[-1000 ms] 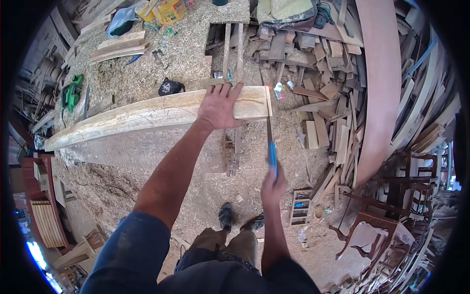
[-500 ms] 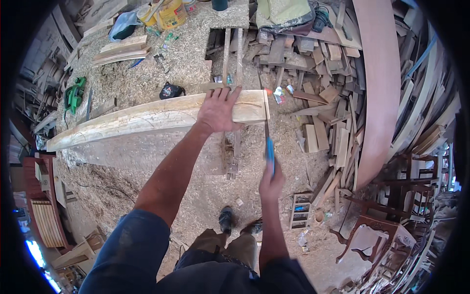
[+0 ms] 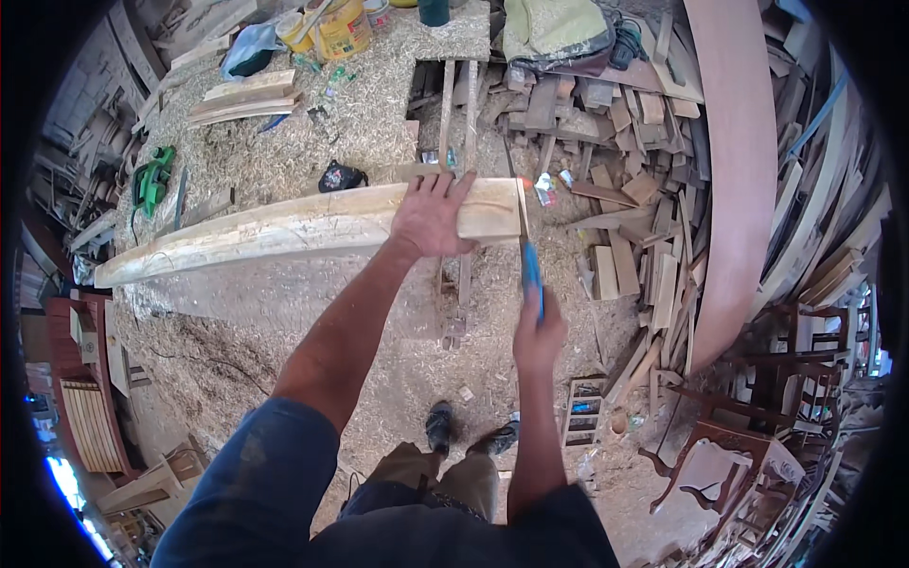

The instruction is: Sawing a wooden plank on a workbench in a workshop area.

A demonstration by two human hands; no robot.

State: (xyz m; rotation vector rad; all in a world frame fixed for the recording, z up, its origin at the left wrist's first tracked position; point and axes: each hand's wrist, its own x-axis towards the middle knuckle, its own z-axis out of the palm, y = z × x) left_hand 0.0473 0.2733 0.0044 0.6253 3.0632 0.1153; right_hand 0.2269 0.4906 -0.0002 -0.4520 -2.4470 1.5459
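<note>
A long, pale, curved wooden plank (image 3: 284,227) lies across the bench, tapering toward the left. My left hand (image 3: 431,218) presses on its right part, fingers spread over the far edge and thumb by the near edge. My right hand (image 3: 540,331) is wrapped around the blue handle of a handsaw (image 3: 531,270). The saw's narrow blade runs away from me along the plank's right end, next to a thin strip of wood at that end. The blade tip shows beyond the far edge.
Stacked offcuts (image 3: 625,189) and a tall, wide board (image 3: 734,170) stand to the right. A green power tool (image 3: 151,180), a small black bag (image 3: 341,177) and a yellow bucket (image 3: 341,28) sit on the shavings-covered bench. Carved wooden chairs (image 3: 729,445) are at lower right.
My right hand has pushed the saw forward, so its blue handle is now close to the plank's near edge. My left hand keeps its place on the plank. The view has shifted slightly.
</note>
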